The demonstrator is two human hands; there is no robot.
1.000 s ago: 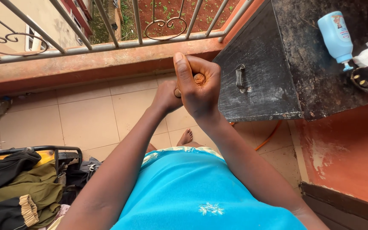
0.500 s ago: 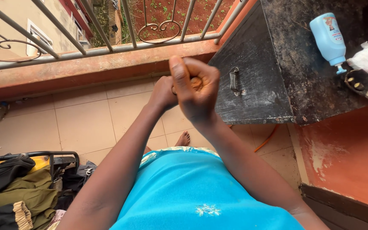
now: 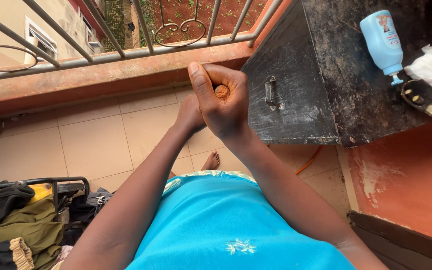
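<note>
Small brown lump (image 3: 221,91), rounded and rough, sits clenched in our right hand (image 3: 221,102), held up at chest height over the tiled floor (image 3: 96,145); fingers curled tight around it, thumb upright. Left hand (image 3: 190,115) tucked behind, closed against the right; what it grips we cannot tell. We judge a squeezing or twisting step in hand, calling for firm pressure. To the right, black tabletop (image 3: 346,75) with blue bottle (image 3: 382,40). Railing (image 3: 126,52) ahead, clothes (image 3: 16,220) lower left.
</note>
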